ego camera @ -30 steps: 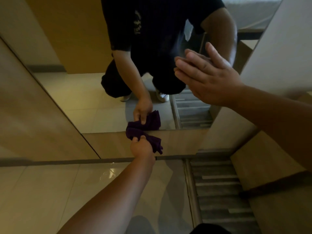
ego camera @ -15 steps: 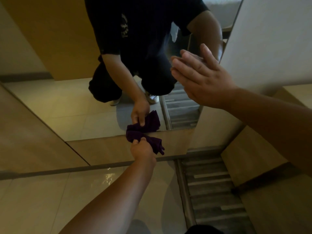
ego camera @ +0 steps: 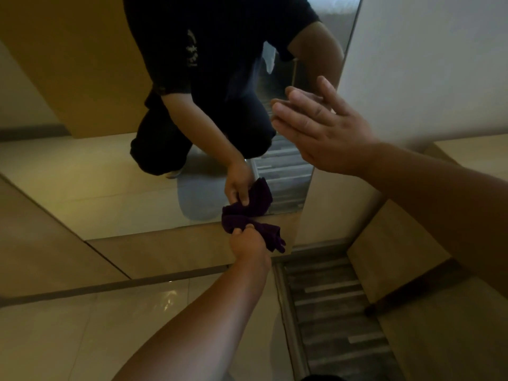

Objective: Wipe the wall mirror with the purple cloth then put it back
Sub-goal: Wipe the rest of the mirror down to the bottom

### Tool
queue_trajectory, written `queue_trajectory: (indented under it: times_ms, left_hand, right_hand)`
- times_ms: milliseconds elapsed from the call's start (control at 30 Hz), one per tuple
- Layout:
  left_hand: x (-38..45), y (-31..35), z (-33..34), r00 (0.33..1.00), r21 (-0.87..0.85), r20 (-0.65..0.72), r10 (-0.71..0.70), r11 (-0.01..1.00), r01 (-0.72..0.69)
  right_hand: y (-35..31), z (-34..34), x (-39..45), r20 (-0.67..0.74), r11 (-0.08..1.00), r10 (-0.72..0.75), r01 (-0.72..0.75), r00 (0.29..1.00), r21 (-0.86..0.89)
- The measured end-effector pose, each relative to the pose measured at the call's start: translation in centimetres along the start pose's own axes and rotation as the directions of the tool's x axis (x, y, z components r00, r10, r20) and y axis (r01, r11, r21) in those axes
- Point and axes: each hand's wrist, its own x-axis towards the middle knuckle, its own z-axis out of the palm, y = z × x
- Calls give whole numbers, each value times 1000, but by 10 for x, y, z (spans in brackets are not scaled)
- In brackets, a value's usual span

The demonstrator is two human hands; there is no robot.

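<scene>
The left hand (ego camera: 248, 244), reaching up from the bottom centre of the frame, has its fingers curled tight around a crumpled dark purple cloth (ego camera: 265, 232) and holds it against the bottom edge of the tall frameless wall mirror (ego camera: 115, 193), just right of centre. One loose end of the cloth droops to the right over the tan wooden panel (ego camera: 176, 251) below the glass. The right hand (ego camera: 327, 130), in the upper right, is flat with fingers straight and close together, its fingertips at the mirror's right edge; they seem to touch the glass, though the dim light makes that uncertain. A pale hazy patch shows on the glass left of the cloth. Glossy beige floor tiles (ego camera: 82, 325) fill the lower left, and a grey slatted floor grate (ego camera: 335, 312) runs down the lower right.
</scene>
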Motion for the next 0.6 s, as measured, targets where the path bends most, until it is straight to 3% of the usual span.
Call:
queue_trajectory:
  times_ms: [267, 400, 600]
  left_hand:
    - [-25, -28, 55, 993, 188, 70, -92, 979, 78]
    - [-37, -35, 68, 987, 322, 124, -98, 945, 53]
    - [-39, -37, 68, 968, 312, 193, -159, 946, 93]
  right_hand:
    - [0, 7, -2, 10, 1000, -8, 8, 1000, 28]
    - [-2, 12, -4, 17, 1000, -13, 13, 1000, 23]
    - [-3, 13, -5, 43, 1000, -2, 2, 999, 13]
